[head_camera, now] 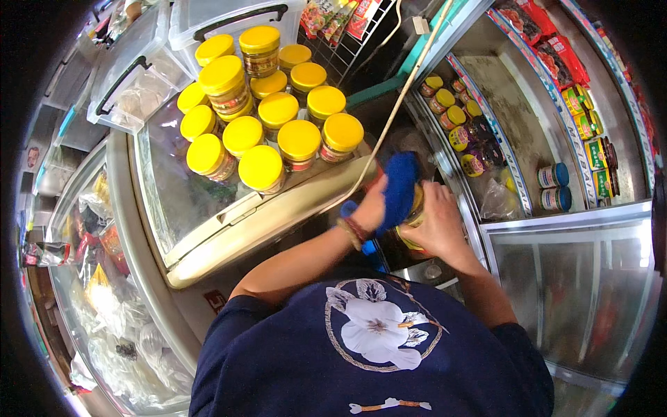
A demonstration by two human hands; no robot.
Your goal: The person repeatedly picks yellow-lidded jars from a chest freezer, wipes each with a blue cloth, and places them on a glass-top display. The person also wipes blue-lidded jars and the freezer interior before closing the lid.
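Note:
In my left hand (371, 206) is a blue cloth (398, 190), bunched up and pressed against the side of a jar (415, 208). My right hand (442, 219) is closed around that jar from the other side; fingers and cloth cover most of it. Up and to the left, many jars with yellow lids (298, 139) stand close together on a chest freezer's top (182, 193), and a few of them are stacked on others.
Right of me a display cabinet with metal shelves (500, 78) holds small jars and red packets. Its lower glass door (568, 281) is beside my right arm. A pale cord (388, 125) hangs diagonally near my left hand. Clear plastic bins (140, 88) stand behind the jars.

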